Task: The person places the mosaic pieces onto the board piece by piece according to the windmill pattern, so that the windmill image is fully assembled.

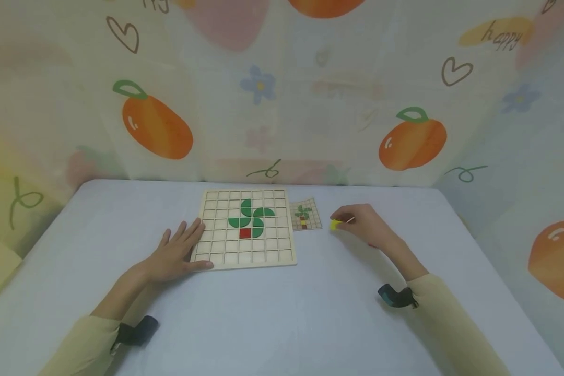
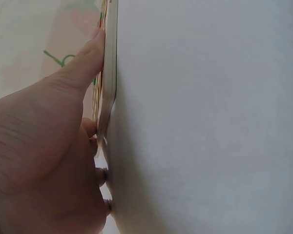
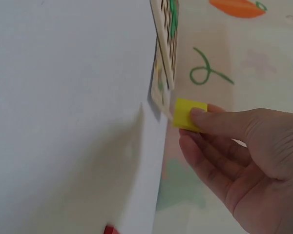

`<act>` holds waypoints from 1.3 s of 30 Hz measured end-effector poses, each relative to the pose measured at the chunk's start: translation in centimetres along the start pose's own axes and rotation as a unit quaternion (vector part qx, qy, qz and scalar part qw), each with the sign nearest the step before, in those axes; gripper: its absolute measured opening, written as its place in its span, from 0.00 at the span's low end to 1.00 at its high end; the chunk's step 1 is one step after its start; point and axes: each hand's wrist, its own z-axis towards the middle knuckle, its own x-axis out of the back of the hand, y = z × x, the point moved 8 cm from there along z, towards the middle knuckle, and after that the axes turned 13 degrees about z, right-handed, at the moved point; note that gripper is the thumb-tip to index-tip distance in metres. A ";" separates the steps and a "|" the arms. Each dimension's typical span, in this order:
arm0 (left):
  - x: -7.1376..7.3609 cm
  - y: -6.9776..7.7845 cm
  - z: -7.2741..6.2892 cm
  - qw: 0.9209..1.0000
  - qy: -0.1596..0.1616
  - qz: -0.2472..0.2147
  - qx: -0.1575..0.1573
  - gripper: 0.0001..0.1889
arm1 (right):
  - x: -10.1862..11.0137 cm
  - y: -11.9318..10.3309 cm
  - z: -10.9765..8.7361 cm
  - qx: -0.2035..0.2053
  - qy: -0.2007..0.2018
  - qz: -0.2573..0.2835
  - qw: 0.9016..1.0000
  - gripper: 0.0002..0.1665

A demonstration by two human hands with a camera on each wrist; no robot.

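My right hand (image 1: 364,224) pinches a yellow square tile (image 3: 183,113) between thumb and fingers, to the right of a small pattern card (image 1: 314,215). A wooden grid board (image 1: 272,250) lies left of the card. On it, several green quarter-round tiles (image 1: 246,210) form a pinwheel, and a red square tile (image 1: 245,233) sits below their centre. My left hand (image 1: 171,256) rests at the board's left edge with fingers spread and the thumb on the near corner. In the left wrist view that thumb lies along the board's side (image 2: 110,73).
The white-covered table (image 1: 282,324) runs up to a cloth backdrop printed with oranges and hearts. A red piece (image 3: 110,229) lies on the table by my right hand, mostly hidden beneath it in the head view. The card touches the board's right side.
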 end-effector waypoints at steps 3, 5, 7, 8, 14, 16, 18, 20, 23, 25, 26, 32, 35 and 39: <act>0.1 0.0 0.0 1.000 0.001 0.000 -0.001 0.55 | -0.7 -0.9 0.6 0.009 0.002 -0.002 1.000 0.12; 0.1 0.0 0.0 1.000 0.001 0.000 -0.002 0.56 | -1.1 -1.4 1.1 0.013 0.004 -0.002 1.000 0.11; 0.1 0.1 0.1 1.000 -0.001 0.000 -0.002 0.56 | -1.5 -1.9 1.5 0.014 0.006 -0.002 1.000 0.11; 0.1 0.1 0.1 1.000 -0.002 0.001 -0.001 0.56 | -1.7 -2.1 1.7 0.015 0.007 -0.003 1.000 0.11; -0.2 -0.1 0.1 1.000 -0.003 -0.002 -0.001 0.56 | -3.3 -3.7 2.7 0.027 0.001 -0.001 1.000 0.10; -0.2 -0.1 0.1 1.000 -0.002 -0.003 -0.002 0.56 | -3.8 -4.2 3.0 0.030 -0.002 0.004 1.000 0.09; -0.2 -0.1 0.1 1.000 -0.001 -0.003 -0.003 0.56 | -4.1 -4.4 3.2 0.028 -0.003 0.010 1.000 0.09; -0.1 0.0 0.0 1.000 0.000 -0.005 -0.004 0.56 | -4.3 -4.6 3.3 0.025 -0.002 0.017 1.000 0.10; -0.1 0.1 0.0 1.000 0.000 -0.006 -0.001 0.56 | -4.8 -4.8 3.6 0.022 0.000 0.035 0.999 0.11; 0.0 0.1 0.0 1.000 0.000 -0.006 0.000 0.56 | -5.2 -5.0 3.8 0.020 -0.001 0.043 0.999 0.12; -0.1 0.1 0.0 1.000 0.000 -0.005 0.000 0.56 | -5.5 -5.1 3.9 0.019 -0.003 0.047 0.999 0.12; -0.1 0.0 0.0 1.000 -0.003 -0.004 0.001 0.56 | -7.0 -6.1 4.4 0.023 -0.020 0.057 0.998 0.12; -0.1 0.0 0.1 1.000 -0.004 -0.006 0.000 0.56 | -7.9 -6.8 4.7 0.030 -0.031 0.063 0.997 0.12; -0.1 0.0 0.1 1.000 -0.004 -0.008 0.001 0.56 | -9.1 -7.6 4.9 0.045 -0.045 0.062 0.996 0.11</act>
